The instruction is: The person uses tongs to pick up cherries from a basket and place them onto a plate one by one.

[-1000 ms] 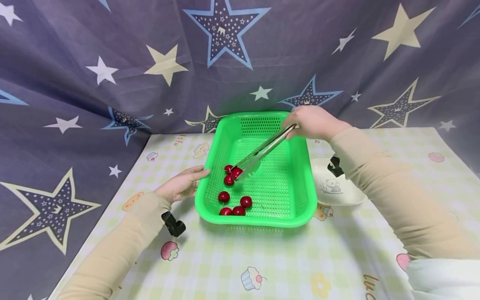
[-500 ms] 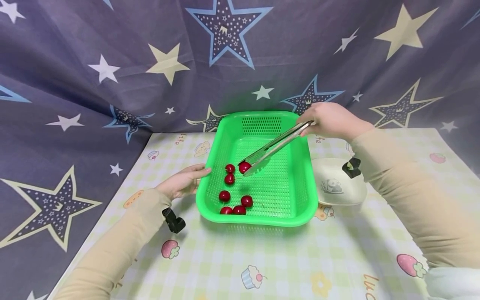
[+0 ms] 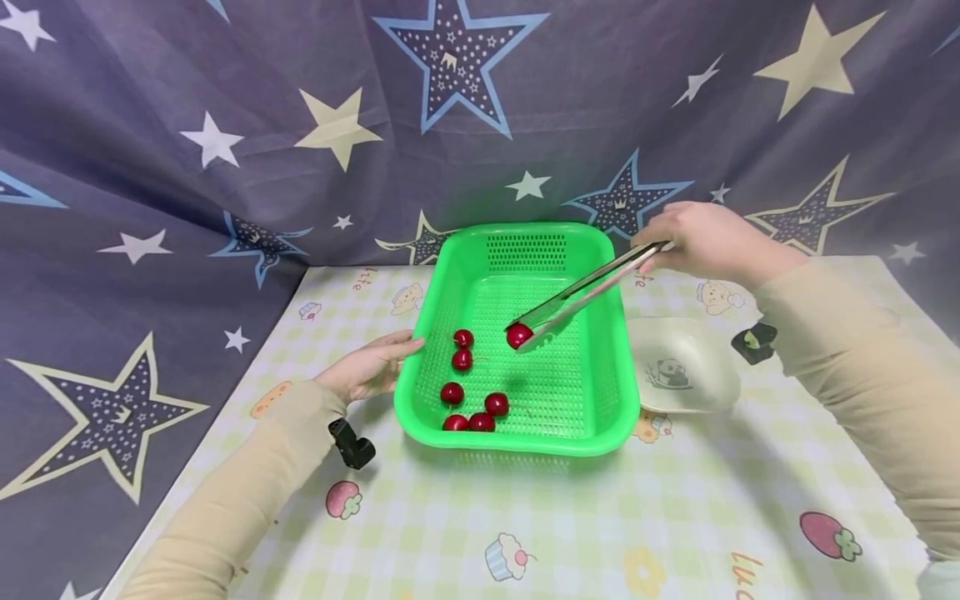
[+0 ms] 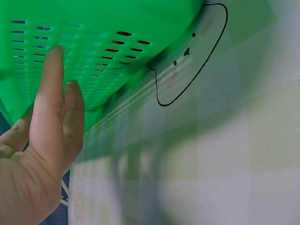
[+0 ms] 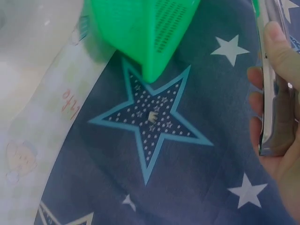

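Note:
My right hand [image 3: 701, 237] grips the end of metal tongs [image 3: 588, 287], also plain in the right wrist view, where fingers and thumb wrap the tongs [image 5: 274, 93]. Between the tongs' tips a red cherry [image 3: 519, 336] is pinched, over the middle of the green plastic basket [image 3: 517, 446]. Several other cherries [image 3: 497, 404] lie in the basket's left and near-left part. At the basket's left side is my left hand [image 3: 371, 367]. In the left wrist view its nearly straight fingers [image 4: 49, 108] touch the perforated outer wall [image 4: 154, 18].
A pale dish [image 3: 697, 367] with a panda print stands right of the basket, below my right forearm. A checked cloth [image 3: 420, 525] with printed pictures covers the table. Behind the table hangs a dark star-patterned curtain [image 3: 262, 50].
My right hand has moved right, and the tongs have drawn one cherry away from the two beside it towards the basket's middle. The left hand stays at the basket's side.

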Demonstrator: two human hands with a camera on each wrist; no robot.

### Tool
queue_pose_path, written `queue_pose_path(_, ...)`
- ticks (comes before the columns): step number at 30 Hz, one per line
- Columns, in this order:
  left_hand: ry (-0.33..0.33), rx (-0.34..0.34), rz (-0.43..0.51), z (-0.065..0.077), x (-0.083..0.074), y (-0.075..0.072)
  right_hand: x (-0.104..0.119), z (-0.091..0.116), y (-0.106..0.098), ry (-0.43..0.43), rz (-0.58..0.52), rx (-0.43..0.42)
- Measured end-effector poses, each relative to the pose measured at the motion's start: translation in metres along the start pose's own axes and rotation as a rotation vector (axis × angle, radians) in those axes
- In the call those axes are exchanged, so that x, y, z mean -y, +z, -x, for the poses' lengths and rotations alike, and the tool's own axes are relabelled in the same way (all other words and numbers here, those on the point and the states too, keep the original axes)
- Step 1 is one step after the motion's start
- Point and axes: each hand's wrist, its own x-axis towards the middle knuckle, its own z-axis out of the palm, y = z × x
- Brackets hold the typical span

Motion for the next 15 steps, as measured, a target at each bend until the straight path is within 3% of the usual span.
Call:
queue_pose_path(7,0.01,0.005,0.001,0.0,0.001,-0.001,-0.016,0.026,-0.004,0.003,0.013,-0.069)
queue_pose_path(15,0.015,0.006,-0.003,0.0,0.002,0.0,-0.033,0.065,-0.01,0.137,0.026,-0.065)
